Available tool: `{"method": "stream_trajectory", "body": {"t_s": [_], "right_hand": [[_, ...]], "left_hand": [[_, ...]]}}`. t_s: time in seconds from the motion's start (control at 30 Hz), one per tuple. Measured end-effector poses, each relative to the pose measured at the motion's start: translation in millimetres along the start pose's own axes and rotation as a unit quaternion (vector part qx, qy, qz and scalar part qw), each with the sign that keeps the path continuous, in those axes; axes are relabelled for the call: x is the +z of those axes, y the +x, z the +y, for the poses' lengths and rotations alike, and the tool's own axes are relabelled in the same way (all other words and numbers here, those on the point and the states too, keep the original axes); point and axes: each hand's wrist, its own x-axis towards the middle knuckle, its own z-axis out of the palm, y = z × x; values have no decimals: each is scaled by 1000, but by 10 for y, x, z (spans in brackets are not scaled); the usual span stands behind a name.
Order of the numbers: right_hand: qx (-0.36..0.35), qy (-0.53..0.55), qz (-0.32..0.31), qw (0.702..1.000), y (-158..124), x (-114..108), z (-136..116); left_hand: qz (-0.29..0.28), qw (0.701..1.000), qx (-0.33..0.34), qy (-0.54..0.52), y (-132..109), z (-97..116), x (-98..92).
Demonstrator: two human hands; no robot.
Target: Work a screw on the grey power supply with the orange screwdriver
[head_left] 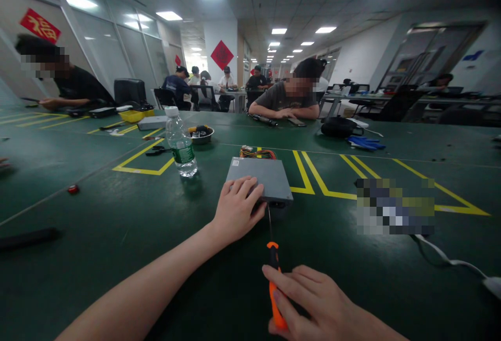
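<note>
Grey power supply (270, 176) lies flat on the green desk (156, 236), straight ahead of the person, a bundle of coloured wires (263, 154) showing beyond its far edge. The left hand (240, 208) is clamped over its near left corner — fingers laid on the top, thumb at the near face. The right hand (309, 299) is closed round the orange and black handle of a screwdriver (275, 291), whose thin shaft points away toward that near face; whether the tip touches it I cannot tell. Left of the power supply a clear plastic bottle (182, 145) with a green label stands upright, a metal bowl (203, 139) behind it. Yellow tape (136, 171) marks the desk on both sides — and across it another person (287, 98) leans over, near a black case (340, 127) and blue gloves (366, 143)
</note>
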Motion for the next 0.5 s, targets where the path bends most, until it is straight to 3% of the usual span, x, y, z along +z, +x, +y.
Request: {"method": "stream_trajectory", "body": {"t_s": [0.1,0.23,0.4,0.5], "right_hand": [[27,10,-23,999,-9,-20,4],[7,23,-54,998,32,-98,30],[3,11,22,1000,33,-63,9],[16,14,25,999,16,-48,-1]], "left_hand": [[5,1000,1,-3,-4,-1,1],[3,1000,2,-2,-2,-3,-1],[2,1000,5,3,5,-3,-5],[3,1000,4,3,5,-1,-11]]}}
